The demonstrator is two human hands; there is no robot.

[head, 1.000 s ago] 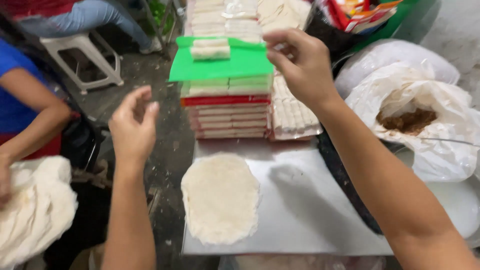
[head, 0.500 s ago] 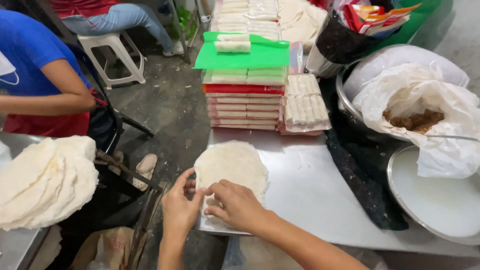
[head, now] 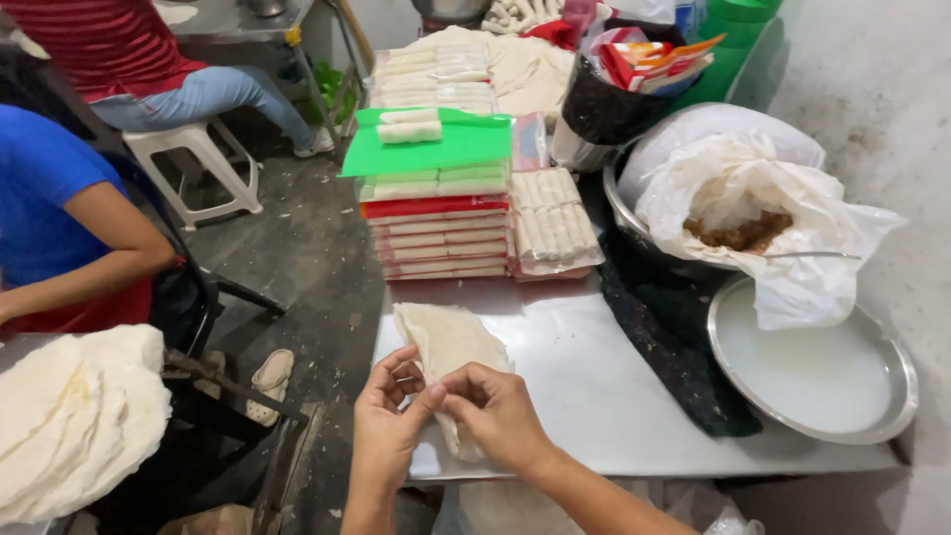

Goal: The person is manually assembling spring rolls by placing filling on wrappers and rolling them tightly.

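Two hands: both are engaged on one pale wrapper sheet [head: 448, 347], which lies partly folded on a grey work board [head: 604, 396].
Left hand [head: 388, 421]: closed in a pinch on the near edge of the wrapper sheet, thumb tip met by the right hand's fingers.
Right hand [head: 498, 416]: fingers curled down and gripped on the same near edge, just beside the left hand and touching it.
Wrapper sheet: extended away from both hands, its far end folded over into a long narrow shape; its near end is hidden under the fingers.
Beyond the hands: a stack of trays [head: 434, 223] filled with pale rolls is seen, topped by a green board [head: 466, 147] carrying two rolls.
Right of the right hand: a round metal pan [head: 807, 372] of whitish liquid is set, with a bowl lined in white plastic [head: 753, 198] holding brown filling behind it.
Left of the left hand: a heap of wrappers [head: 79, 421] is piled, well apart, near a person in a blue shirt [head: 45, 198].
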